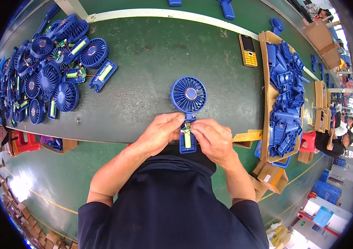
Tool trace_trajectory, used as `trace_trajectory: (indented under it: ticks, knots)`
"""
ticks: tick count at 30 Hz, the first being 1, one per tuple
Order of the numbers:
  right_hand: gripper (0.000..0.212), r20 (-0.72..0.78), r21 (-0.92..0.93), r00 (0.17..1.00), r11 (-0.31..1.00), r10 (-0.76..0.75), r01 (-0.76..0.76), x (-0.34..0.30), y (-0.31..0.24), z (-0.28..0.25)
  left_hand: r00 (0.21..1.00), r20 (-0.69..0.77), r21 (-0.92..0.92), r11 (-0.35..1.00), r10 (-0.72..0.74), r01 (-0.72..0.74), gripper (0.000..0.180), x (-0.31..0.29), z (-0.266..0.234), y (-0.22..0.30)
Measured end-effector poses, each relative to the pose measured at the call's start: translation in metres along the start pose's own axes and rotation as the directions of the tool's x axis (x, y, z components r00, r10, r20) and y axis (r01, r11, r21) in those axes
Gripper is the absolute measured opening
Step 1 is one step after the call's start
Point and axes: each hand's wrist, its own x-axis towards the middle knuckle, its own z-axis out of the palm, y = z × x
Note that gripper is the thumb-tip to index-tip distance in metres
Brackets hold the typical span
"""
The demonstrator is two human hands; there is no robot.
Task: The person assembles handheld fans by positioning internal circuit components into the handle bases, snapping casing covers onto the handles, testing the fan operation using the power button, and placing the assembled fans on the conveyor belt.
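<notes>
A blue handheld fan point(189, 94) lies over the bench's near edge, its round grille away from me and its opened handle toward me. In the handle sit a light green battery point(187, 140) and a small circuit board with thin wires. My left hand point(162, 129) grips the fan at its neck, thumb and fingers closed. From the other side, my right hand point(213, 137) has its fingertips pinched at the circuit board and wires; what exactly lies between them is hidden.
Many blue fans with exposed batteries point(46, 79) are heaped at the left of the green bench point(143, 54). On the right stands a cardboard box point(266, 83) full of blue plastic handle covers point(284, 99). A yellow keypad phone point(248, 52) lies beside it. Other people sit farther right.
</notes>
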Motion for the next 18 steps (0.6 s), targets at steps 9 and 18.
trace_trajectory:
  ticks: [9, 18]
  knots:
    - [0.014, -0.003, -0.114, 0.999, 0.993, 0.035, -0.035, 0.009, -0.004, -0.004, 1.0, -0.001, 0.004, 1.0, 0.001, -0.001, 0.037, 0.002, 0.002, 0.001]
    - [0.019, 0.072, -0.23, 0.997, 0.973, 0.03, -0.013, 0.017, -0.014, -0.01, 1.0, -0.011, -0.002, 1.0, 0.0, 0.0, 0.037, 0.003, 0.006, 0.002]
